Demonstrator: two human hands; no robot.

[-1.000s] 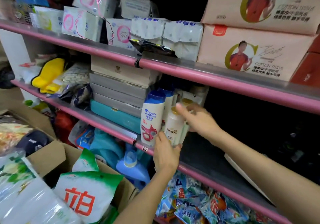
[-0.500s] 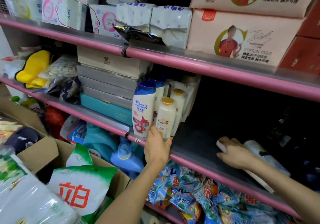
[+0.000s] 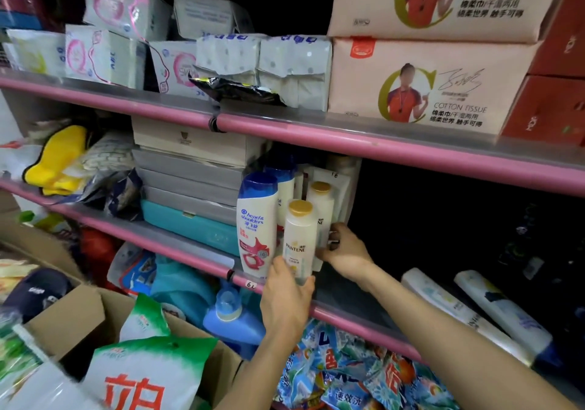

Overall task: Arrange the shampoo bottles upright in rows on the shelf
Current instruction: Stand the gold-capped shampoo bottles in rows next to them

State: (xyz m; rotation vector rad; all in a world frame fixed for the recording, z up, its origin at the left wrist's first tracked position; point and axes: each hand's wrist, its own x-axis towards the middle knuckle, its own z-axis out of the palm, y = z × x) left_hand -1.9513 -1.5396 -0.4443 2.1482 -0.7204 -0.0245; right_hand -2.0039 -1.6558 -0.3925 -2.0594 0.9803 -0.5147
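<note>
Head view: left hand (image 3: 286,295) is gripping the base of a small white gold-capped Pantene shampoo bottle (image 3: 299,240), fingers curled round it, holding it upright at the front edge of the pink-edged middle shelf (image 3: 357,311). Right hand (image 3: 346,251) is reaching in just behind, fingers curled against a second white gold-capped bottle (image 3: 323,210) and something white beside it; what exactly it is pinching is too hidden to tell. A tall white Head & Shoulders bottle with a blue cap (image 3: 258,224) is standing upright just left of the Pantene, touching or nearly so, with another blue-capped white bottle (image 3: 285,188) directly behind it. Two long white bottles (image 3: 493,311) are lying flat on the same shelf, well apart to the right, in the dark section. A stack of grey and teal flat boxes (image 3: 190,194) is sitting just left of the upright bottles. Pink cotton tissue packs (image 3: 427,83) are sitting on the shelf above.
</note>
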